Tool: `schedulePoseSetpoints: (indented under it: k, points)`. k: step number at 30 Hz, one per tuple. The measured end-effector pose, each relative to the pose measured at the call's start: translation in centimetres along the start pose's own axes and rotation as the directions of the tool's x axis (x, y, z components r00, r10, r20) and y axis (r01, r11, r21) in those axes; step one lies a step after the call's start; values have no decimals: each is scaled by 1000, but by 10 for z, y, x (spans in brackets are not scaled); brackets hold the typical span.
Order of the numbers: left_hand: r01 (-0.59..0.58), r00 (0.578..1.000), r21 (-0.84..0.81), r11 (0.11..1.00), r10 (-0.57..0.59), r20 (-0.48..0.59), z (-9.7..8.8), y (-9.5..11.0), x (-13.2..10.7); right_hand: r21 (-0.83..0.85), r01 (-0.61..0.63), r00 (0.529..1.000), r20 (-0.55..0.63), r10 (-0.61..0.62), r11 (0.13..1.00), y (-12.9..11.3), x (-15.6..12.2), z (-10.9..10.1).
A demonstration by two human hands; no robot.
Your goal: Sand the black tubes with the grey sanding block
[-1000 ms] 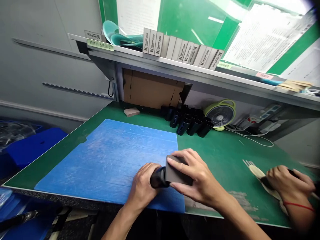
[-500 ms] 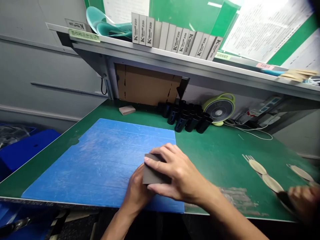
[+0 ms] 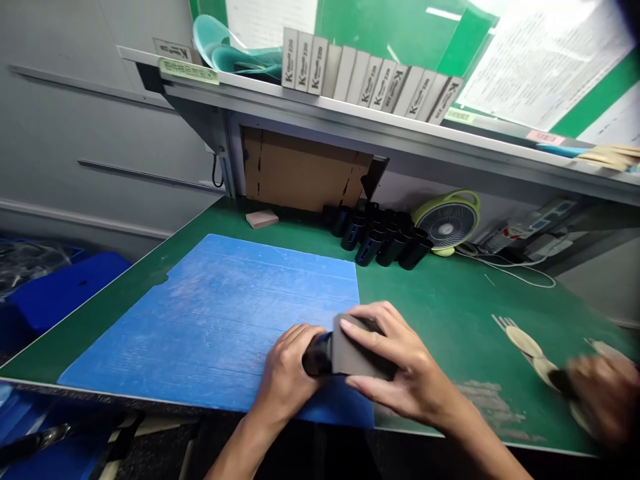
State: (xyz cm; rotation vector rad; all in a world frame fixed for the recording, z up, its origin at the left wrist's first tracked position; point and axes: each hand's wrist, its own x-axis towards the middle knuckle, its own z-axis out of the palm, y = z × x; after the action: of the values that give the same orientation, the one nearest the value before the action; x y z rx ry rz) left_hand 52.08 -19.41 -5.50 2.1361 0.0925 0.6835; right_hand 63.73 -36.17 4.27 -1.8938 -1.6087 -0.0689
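Observation:
My right hand (image 3: pixel 407 357) grips a grey sanding block (image 3: pixel 353 350), thumb below and fingers over the top. My left hand (image 3: pixel 286 367) is wrapped round a dark, glossy cylinder (image 3: pixel 318 355). The block's left face lies at the cylinder's right end and seems to touch it; the far end is hidden behind the block. Both hands are just above the front right part of a blue board (image 3: pixel 225 320). Similar black cylinders (image 3: pixel 371 245) stand in a group at the back of the table.
A green table (image 3: pixel 435 300) carries the board. Behind are a pinkish block (image 3: pixel 262 219), a green fan (image 3: pixel 447 223) and white cables (image 3: pixel 520 277). Several boxed blocks (image 3: pixel 320 63) line the shelf (image 3: pixel 280 100). At right, another person's hand (image 3: pixel 605 393) is near pale oval pieces (image 3: pixel 523 341).
The sanding block and my right hand have shifted right, away from my left hand, so the dark cylinder now shows between them. The whole view has shifted slightly. The other person's hand has moved.

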Motion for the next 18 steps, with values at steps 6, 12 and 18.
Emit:
schedulePoseSetpoints:
  k: [6, 12, 18]
  points:
    - [-12, 998, -15, 1000, 10, -68, 5, -2, -4, 18, 55, 997, 56, -56, 998, -5, 21, 12]
    - [48, 999, -99, 994, -50, -18, -4, -3, -5, -91, -204, 978, -67, 199, 975, 36, -58, -25]
    - [38, 999, -38, 999, -38, 10, 0, -1, -4, 146, -273, 908, -288, 305, 951, 20, -33, -15]
